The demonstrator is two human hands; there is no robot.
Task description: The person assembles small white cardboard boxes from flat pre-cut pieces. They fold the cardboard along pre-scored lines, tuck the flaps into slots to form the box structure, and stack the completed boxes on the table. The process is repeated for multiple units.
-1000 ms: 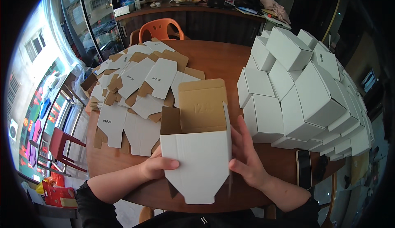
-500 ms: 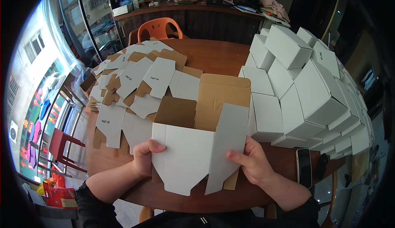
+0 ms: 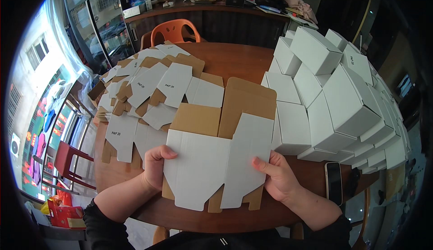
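In front of me I hold a partly folded cardboard box (image 3: 198, 160), white outside and brown inside. It is pressed nearly flat, with its brown top flaps sticking up and its cut lower flaps hanging down. My left hand (image 3: 156, 166) grips its left edge, thumb on the white face and fingers behind. On the opposite edge my right hand (image 3: 280, 176) pinches the side panel the same way. Several flat box blanks (image 3: 173, 84) lie in a loose heap to the left. Finished white boxes (image 3: 347, 103) are stacked high on the right.
The round brown table (image 3: 239, 63) carries everything. A phone (image 3: 333, 183) lies by its right edge, beside the stack. Behind the table stand an orange chair (image 3: 176, 30) and a counter (image 3: 198, 8) with fruit and bags. A red stool (image 3: 67, 162) is at left.
The box has been squeezed from an opened-up tube to nearly flat, and its top flaps have shifted. My left hand has moved slightly left and up.
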